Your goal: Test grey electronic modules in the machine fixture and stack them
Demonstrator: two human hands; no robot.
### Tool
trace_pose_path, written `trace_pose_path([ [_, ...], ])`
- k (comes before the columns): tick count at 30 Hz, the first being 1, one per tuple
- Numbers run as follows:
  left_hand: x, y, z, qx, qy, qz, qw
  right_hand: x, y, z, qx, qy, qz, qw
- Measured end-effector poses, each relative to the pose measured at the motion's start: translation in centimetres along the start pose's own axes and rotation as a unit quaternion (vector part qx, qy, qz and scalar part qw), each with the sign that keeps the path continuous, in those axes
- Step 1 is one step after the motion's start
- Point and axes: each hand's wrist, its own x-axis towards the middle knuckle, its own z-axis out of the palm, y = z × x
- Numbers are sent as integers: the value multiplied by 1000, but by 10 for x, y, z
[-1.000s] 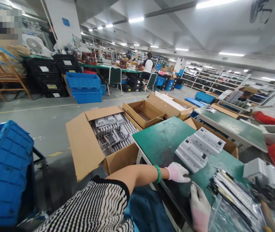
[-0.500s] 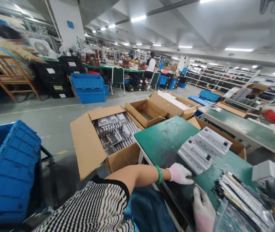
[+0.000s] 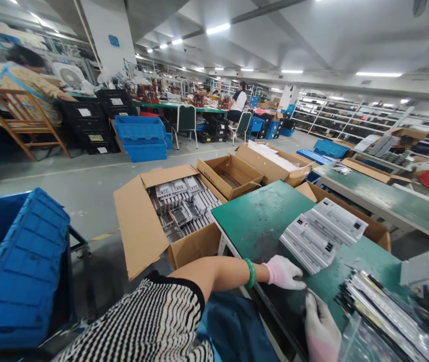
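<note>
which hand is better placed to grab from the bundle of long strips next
The right, I'd judge: the right hand is close beside the long strips, while the left hand is farther off, next to the grey metal parts.

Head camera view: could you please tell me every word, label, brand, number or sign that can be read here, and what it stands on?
Nothing can be read; these are too small or blurred:
White labels on the black crates.
Blue sign on the pillar.
Dark printing on the middle cardboard box.
Small red and dark marks on the grey parts on the green table.
</note>
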Motion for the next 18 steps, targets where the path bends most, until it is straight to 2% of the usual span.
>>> trace_pose_path([
  [9,1,-3,4,6,8,-1,1000,10,12,2,5,-22,32,999],
  [13,0,-3,4,7,4,-4,1000,8,10,2,8,-27,46,999],
  [18,0,-2,3,4,1,-8,1000,4,6,4,17,-1,34,999],
])
